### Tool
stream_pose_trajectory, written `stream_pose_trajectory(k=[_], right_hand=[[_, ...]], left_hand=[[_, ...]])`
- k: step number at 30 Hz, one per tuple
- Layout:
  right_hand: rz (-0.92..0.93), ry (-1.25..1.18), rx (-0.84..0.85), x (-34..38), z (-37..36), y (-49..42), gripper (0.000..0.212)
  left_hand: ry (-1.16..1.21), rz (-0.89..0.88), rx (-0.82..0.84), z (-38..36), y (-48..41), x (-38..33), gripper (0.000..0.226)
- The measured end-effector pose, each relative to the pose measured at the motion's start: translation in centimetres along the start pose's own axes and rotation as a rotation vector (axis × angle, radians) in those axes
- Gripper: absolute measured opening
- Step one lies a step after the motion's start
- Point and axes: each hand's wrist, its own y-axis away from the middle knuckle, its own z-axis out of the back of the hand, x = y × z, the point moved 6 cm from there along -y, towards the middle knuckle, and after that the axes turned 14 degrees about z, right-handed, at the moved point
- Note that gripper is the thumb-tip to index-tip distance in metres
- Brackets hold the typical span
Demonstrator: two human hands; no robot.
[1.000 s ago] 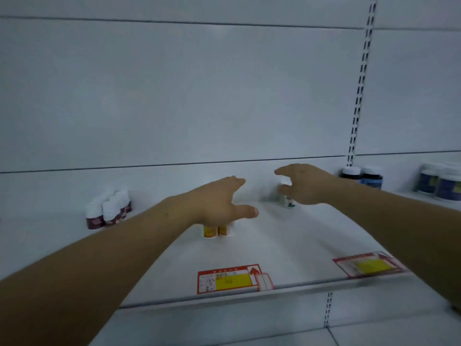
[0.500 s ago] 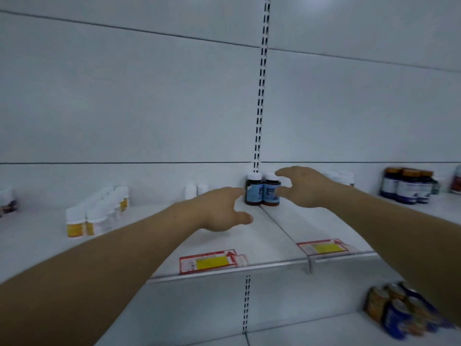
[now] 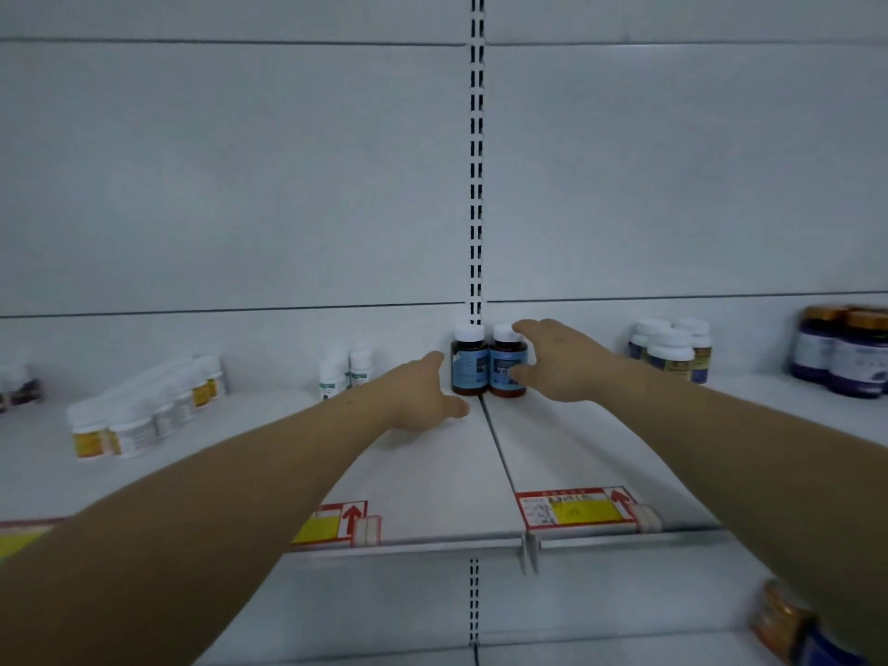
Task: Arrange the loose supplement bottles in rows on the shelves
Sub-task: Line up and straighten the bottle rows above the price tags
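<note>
Both arms stretch to two dark bottles at the far middle of the shelf (image 3: 432,492).
The left hand (image 3: 423,396), fingers straight and thumb splayed, is just beside the left bottle (image 3: 468,365). The right hand (image 3: 560,362) brackets the right bottle (image 3: 504,360), forefinger and thumb wide; contact unclear.

Only the two arms of the person are in view. The left forearm (image 3: 216,511) is bare along all its visible length, and the left hand (image 3: 423,396) is bare as well. On this forearm, a little before the wrist, there is one small dark dot (image 3: 353,403); it is perhaps a mole, but the picture is too soft to be sure. The right forearm (image 3: 745,449) and the right hand (image 3: 552,362) are also bare. Both forearms look smooth, wide at the near edge and narrower toward the far wrists. The fingernails are too blurred to describe.
</note>
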Motion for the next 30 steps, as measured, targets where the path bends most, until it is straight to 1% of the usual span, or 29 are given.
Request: stream_pose_trajectory(k=[3,5,7,10,13,17,21,24,26,28,30], right_hand=[[-0.001,0.010,-0.010,-1.1,-0.6,-1.8,0.062],[-0.011,0.010,-0.023,-1.9,-0.8,-2.8,0.061],[-0.009,0.002,-0.040,-2.5,-0.9,-3.6,0.056],[0.012,0.008,-0.058,-3.4,-1.0,-4.4,0.047],[0.040,-0.004,-0.063,-4.2,-1.2,-4.8,0.046],[0.099,-0.055,-0.104,-4.7,-1.2,-5.0,0.044],[0.160,-0.097,-0.110,-4.7,-1.3,-5.0,0.042],[0.183,-0.103,-0.084,-4.7,-1.4,-4.9,0.043],[0.192,-0.098,-0.058,-4.8,-1.3,-4.6,0.048],[0.212,-0.058,-0.057,-5.1,-0.4,-4.1,0.056],[0.237,0.006,-0.079,-5.8,1.2,-3.3,0.062]], left_hand=[[0.126,-0.023,-0.013,-0.2,-2.9,-0.8,0.075],[0.227,-0.042,-0.007,-0.6,-4.8,-1.4,0.074],[0.322,-0.053,-0.006,-1.2,-6.2,-1.8,0.073],[0.388,-0.065,-0.043,-1.5,-7.6,-2.3,0.062],[0.373,-0.071,-0.082,-1.4,-8.3,-2.4,0.055],[0.387,-0.051,-0.108,-1.5,-8.1,-2.5,0.059],[0.341,0.032,-0.130,-1.6,-7.3,-2.9,0.063],[0.282,0.111,-0.133,-1.4,-6.3,-3.3,0.069],[0.256,0.164,-0.147,-1.0,-5.2,-3.6,0.081],[0.192,0.182,-0.197,-0.2,-3.6,-4.0,0.089],[0.126,0.164,-0.242,0.3,-1.5,-4.8,0.085]])
